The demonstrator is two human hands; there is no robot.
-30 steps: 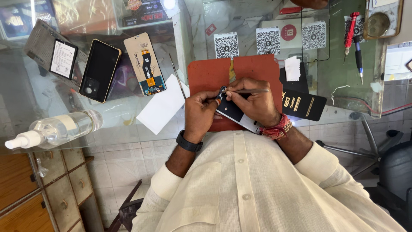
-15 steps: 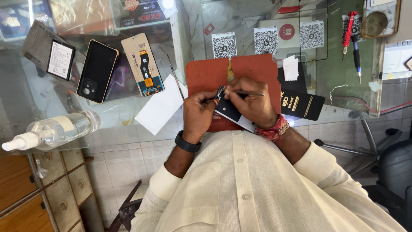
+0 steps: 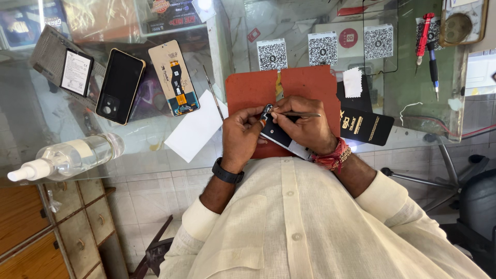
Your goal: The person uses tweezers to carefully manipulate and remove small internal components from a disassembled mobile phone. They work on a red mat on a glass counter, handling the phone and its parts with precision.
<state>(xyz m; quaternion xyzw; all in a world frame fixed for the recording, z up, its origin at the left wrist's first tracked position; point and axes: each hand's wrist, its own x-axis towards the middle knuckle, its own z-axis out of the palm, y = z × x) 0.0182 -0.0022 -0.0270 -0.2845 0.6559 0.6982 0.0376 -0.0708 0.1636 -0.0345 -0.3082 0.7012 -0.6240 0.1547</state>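
Note:
My left hand (image 3: 242, 135) pinches the top end of a small dark phone part (image 3: 279, 137) held over a red-brown work mat (image 3: 253, 88) on the glass counter. My right hand (image 3: 307, 126) grips thin metal tweezers (image 3: 302, 114), their tip touching a small component at the part's upper end near my left fingertips. A black band sits on my left wrist, red thread and beads on my right. Most of the part is hidden under my right hand.
A phone back cover (image 3: 120, 86), an opened phone frame (image 3: 173, 77), a battery (image 3: 76, 72) and white paper (image 3: 195, 130) lie to the left. A clear spray bottle (image 3: 67, 156) lies at the counter's edge. A black card (image 3: 367, 126) and a red screwdriver (image 3: 424, 32) are to the right.
Both hands hold nearly the same pose; the tweezers have shifted only slightly at the part's upper end.

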